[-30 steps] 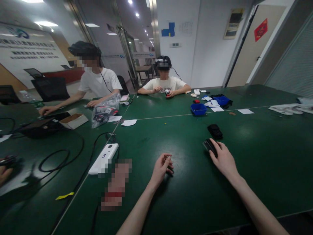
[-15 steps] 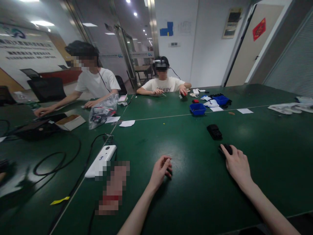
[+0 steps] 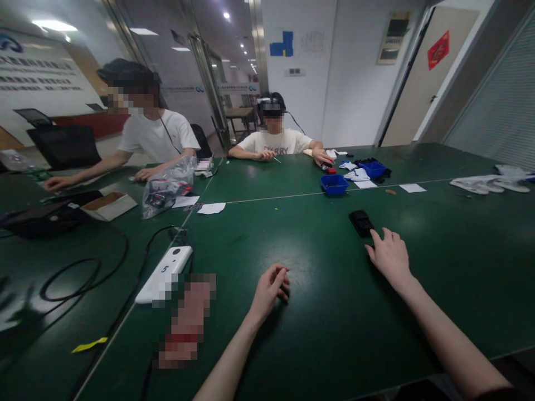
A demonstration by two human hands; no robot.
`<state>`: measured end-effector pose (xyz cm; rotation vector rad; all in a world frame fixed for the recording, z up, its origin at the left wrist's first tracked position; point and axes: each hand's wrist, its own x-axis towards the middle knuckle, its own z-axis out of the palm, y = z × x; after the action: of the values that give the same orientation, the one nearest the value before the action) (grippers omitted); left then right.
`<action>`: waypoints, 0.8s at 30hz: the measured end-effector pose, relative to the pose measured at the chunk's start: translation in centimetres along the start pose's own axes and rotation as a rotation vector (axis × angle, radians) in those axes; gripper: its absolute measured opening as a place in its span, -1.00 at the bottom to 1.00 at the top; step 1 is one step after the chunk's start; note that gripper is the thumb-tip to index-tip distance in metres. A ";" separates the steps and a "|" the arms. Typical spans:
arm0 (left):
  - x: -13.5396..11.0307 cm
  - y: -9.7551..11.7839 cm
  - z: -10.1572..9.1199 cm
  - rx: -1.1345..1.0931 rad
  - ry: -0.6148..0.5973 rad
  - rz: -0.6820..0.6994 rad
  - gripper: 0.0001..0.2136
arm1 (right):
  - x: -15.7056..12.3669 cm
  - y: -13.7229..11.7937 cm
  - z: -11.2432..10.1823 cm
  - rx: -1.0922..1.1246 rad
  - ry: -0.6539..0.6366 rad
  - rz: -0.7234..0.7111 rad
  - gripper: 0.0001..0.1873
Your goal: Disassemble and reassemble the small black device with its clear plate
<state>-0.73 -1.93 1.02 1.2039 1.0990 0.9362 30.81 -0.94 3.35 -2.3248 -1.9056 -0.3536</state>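
My left hand [image 3: 270, 291] rests on the green table [image 3: 317, 317] with its fingers loosely curled and slightly apart, and I see nothing in it. My right hand [image 3: 389, 255] is farther out to the right, palm down, with thumb and fingers spread. Its fingertips are close to a small black item [image 3: 361, 223], which looks like a pouch or case; I cannot tell whether they touch it. Whatever lies beneath the right palm is hidden.
A white power bank marked 5 [image 3: 167, 273] and a blurred pinkish object [image 3: 188, 317] lie left of my hands, near black cables [image 3: 100, 262]. Two people sit across the table. Beyond are a blue tray [image 3: 334, 184], papers [image 3: 212, 208] and white gloves [image 3: 476, 184].
My right hand has shifted forward and left towards the black case, and its fingers have spread. The dark object formerly under its fingers no longer shows. My left hand keeps its pose.
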 end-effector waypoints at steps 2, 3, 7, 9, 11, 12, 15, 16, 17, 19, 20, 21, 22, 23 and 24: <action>0.0 -0.1 -0.1 -0.002 0.000 0.002 -0.64 | 2.7 -0.1 -0.4 0.038 -0.066 0.054 -0.45; 0.0 -0.1 -0.1 -0.004 -0.001 0.003 -0.64 | 3.9 -0.2 -0.5 0.065 -0.109 0.083 -0.42; 0.1 -0.2 -0.2 -0.012 -0.006 0.003 -0.64 | 7.8 -0.8 -0.1 0.177 -0.277 0.197 -0.39; 0.1 -0.3 -0.2 -0.017 -0.004 0.000 -0.64 | 8.8 -1.1 0.4 0.203 -0.324 0.224 -0.39; 0.1 -0.3 -0.2 -0.022 -0.004 -0.007 -0.65 | 9.2 -1.3 0.8 0.218 -0.342 0.254 -0.41; 0.1 -0.3 -0.2 -0.026 -0.005 -0.011 -0.65 | 9.4 -1.3 0.9 0.230 -0.345 0.272 -0.42; 0.1 -0.3 -0.1 -0.041 -0.002 -0.019 -0.65 | 9.6 -0.8 1.0 0.303 -0.339 0.316 -0.47; 0.1 -0.3 0.0 -0.044 -0.001 -0.019 -0.65 | 9.6 -0.5 0.9 0.342 -0.336 0.328 -0.49; 0.1 -0.4 0.0 -0.046 0.000 -0.020 -0.65 | 9.6 -0.2 0.8 0.385 -0.333 0.340 -0.51; 0.2 -0.4 0.0 -0.045 0.002 -0.020 -0.65 | 9.5 0.3 0.5 0.487 -0.320 0.362 -0.54; 0.2 -0.5 0.0 -0.045 0.003 -0.020 -0.65 | 9.4 0.5 0.2 0.547 -0.309 0.368 -0.55; 0.3 -0.5 0.1 -0.044 0.004 -0.019 -0.65 | 9.1 0.5 -0.1 0.616 -0.295 0.366 -0.56; 0.3 -0.6 0.1 -0.044 0.005 -0.019 -0.66 | 8.7 0.4 -0.3 0.696 -0.281 0.354 -0.55; 0.3 -0.6 0.1 -0.044 0.004 -0.017 -0.66 | 8.1 0.1 -0.6 0.795 -0.267 0.328 -0.54; 0.3 -0.7 0.1 -0.044 0.004 -0.015 -0.66 | 7.4 -0.3 -0.8 0.901 -0.264 0.291 -0.54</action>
<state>-0.60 -1.71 0.32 1.1568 1.0839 0.9471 31.74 5.92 5.98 -1.9825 -1.3272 0.7216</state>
